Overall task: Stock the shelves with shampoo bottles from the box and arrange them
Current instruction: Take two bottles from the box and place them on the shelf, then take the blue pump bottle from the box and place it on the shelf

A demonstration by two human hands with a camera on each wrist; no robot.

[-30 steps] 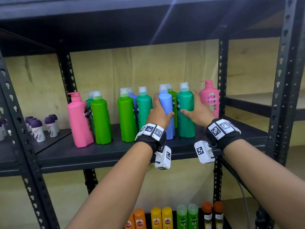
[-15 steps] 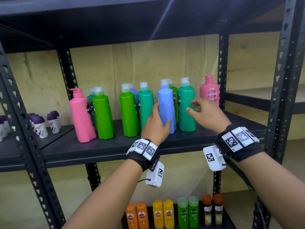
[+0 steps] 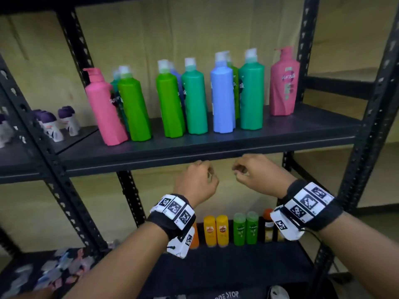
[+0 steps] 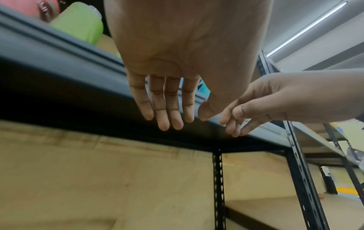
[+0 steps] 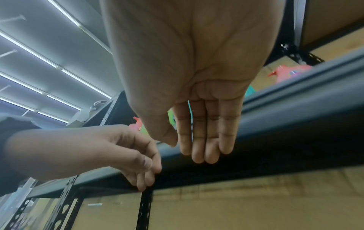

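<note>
- shampoo bottles (image 3: 195, 98) stand upright along the shelf (image 3: 194, 145), left end to right end; box not in view
- left hand (image 3: 195, 182), right hand (image 3: 257, 174) below the shelf's front edge, relaxed, holding nothing
- next grab: grasp bottles mid-body, keep upright
</note>
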